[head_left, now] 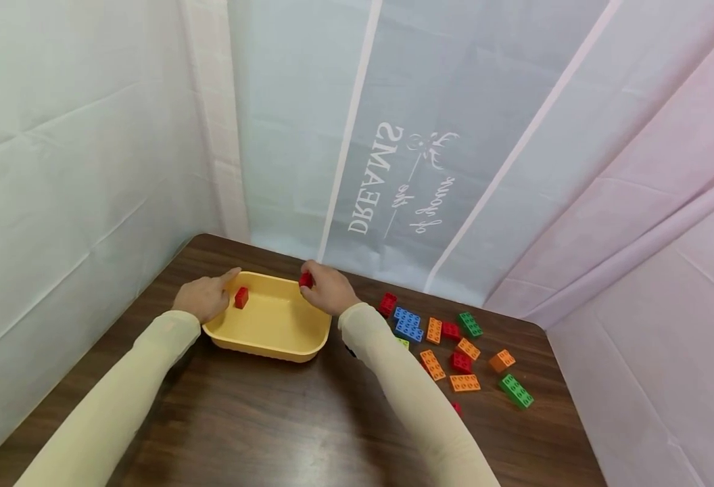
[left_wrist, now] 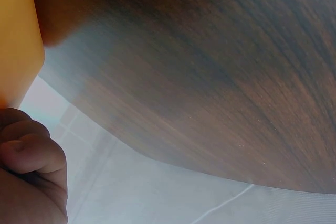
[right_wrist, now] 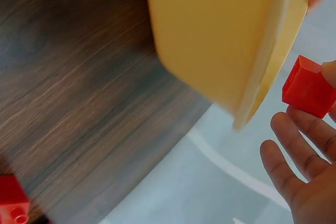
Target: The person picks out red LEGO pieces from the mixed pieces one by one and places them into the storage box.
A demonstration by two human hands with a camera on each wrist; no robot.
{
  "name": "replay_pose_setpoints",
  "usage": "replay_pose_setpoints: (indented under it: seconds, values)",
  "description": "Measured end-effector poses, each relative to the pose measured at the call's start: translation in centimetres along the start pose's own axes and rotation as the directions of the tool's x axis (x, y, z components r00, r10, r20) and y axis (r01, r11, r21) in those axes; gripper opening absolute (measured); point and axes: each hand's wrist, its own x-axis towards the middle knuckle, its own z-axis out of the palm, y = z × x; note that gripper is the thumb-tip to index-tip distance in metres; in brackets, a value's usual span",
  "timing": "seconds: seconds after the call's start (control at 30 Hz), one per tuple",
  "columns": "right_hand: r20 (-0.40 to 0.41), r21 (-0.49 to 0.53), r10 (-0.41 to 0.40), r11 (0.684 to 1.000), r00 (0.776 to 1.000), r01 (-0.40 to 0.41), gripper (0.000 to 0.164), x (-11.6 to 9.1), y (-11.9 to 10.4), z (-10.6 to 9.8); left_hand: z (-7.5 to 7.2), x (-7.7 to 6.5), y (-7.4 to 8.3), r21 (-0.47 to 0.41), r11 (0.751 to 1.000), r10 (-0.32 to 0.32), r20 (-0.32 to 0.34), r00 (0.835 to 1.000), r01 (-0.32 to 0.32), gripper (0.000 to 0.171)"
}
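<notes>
My left hand (head_left: pixel 201 297) is at the left end of a shallow yellow tray (head_left: pixel 272 325), gripping its rim, with the index finger stretched along the far left corner. In the left wrist view, curled fingers (left_wrist: pixel 31 145) show close to the tray's outer wall. A red toy brick (head_left: pixel 241 297) stands inside the tray near that hand. Over the tray's right far corner, my right hand (head_left: pixel 330 289) pinches another red brick (right_wrist: pixel 310 86) between thumb and fingers. Its other fingers are spread in the right wrist view.
Right of the tray, several loose bricks lie on the dark wooden table (head_left: pixel 241 419): blue bricks (head_left: pixel 408 325), a green brick (head_left: pixel 516 391), an orange brick (head_left: pixel 465 383) and a red brick (head_left: pixel 387 304) among them. The right sleeve partly covers some. Fabric curtains (head_left: pixel 296 135) hang behind the table.
</notes>
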Motion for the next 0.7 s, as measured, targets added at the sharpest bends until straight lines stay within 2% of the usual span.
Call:
replay_pose_setpoints:
  seconds: [0.33,0.7]
  values:
    - [0.015,-0.02,-0.055,0.998,0.998,0.055,0.026,1.5,-2.0,0.8,0.2,0.0,-0.2,-0.004,1.0,0.012,-0.024,1.0,-0.012,0.06]
    - [0.036,-0.011,-0.102,0.995,0.994,0.103,0.025,3.5,-4.0,1.7,0.1,0.5,-0.2,-0.004,1.0,-0.025,0.019,1.0,0.025,0.06]
